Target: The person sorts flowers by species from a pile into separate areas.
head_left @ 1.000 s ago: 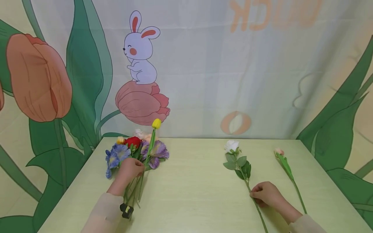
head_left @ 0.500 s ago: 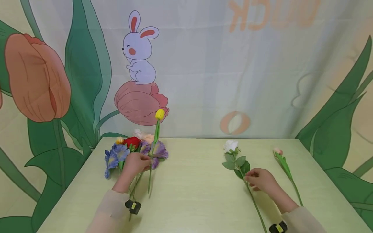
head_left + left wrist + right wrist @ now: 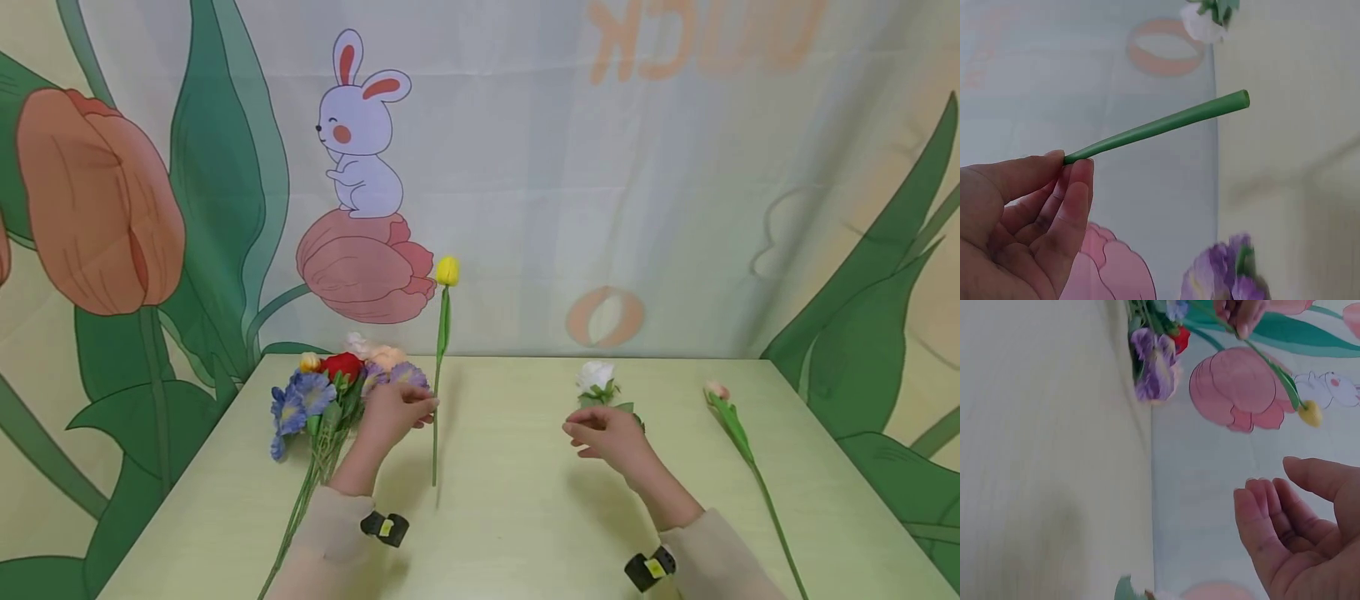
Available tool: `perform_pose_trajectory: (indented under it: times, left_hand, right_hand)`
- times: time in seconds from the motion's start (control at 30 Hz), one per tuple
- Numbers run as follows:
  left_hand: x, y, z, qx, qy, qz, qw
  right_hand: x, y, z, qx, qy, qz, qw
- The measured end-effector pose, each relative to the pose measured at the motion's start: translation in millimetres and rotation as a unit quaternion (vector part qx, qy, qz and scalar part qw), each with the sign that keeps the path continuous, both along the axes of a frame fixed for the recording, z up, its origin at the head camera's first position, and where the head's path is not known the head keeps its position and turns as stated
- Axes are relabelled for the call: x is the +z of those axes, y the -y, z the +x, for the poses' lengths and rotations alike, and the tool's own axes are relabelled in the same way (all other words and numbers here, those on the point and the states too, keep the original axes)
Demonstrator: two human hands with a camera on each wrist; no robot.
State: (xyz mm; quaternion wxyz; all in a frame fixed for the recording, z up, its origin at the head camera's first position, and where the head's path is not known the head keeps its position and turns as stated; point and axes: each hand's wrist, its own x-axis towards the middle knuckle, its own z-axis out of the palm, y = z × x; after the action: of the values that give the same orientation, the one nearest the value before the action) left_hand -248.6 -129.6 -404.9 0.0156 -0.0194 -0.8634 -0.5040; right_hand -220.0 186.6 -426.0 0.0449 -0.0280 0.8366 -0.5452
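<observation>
A yellow tulip stands upright above the table, its thin green stem pinched between the thumb and fingertips of my left hand. The stem's cut end points free of the hand in the left wrist view. My right hand hovers over the table, with a gap between thumb and fingers and nothing held, as the right wrist view shows. Behind it a white rose lies on the table, its stem and most leaves hidden by the hand and arm.
Left of the left hand lies a bunch of artificial flowers: a red one, blue ones, purple and peach ones. At the right a pale pink tulip lies on the table. A printed curtain hangs behind the table's far edge.
The left hand has moved right with the yellow tulip, lifting it clear of the bunch. My right hand has come off the white rose's stem and moved left and up.
</observation>
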Motion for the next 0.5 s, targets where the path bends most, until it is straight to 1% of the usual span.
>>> perform_pose_trajectory:
  times: [0.17,0.3,0.5]
  left_hand:
    - [1.7,-23.3,-2.1,-0.012,-0.002,0.027,0.9996]
    - [2.4,-38.1,-2.4,-0.026,-0.004,0.039,0.9989]
    - [1.4,-53.2,1.0,-0.036,-0.006,0.066,0.9971]
  right_hand:
    - [4.2,23.5,-2.4,0.011,-0.012,-0.046,0.999]
    - [2.1,38.4,-7.5,0.016,-0.025,-0.072,0.997]
    - [-3.1,57.4,-14.1,0.040,-0.041,-0.079,0.995]
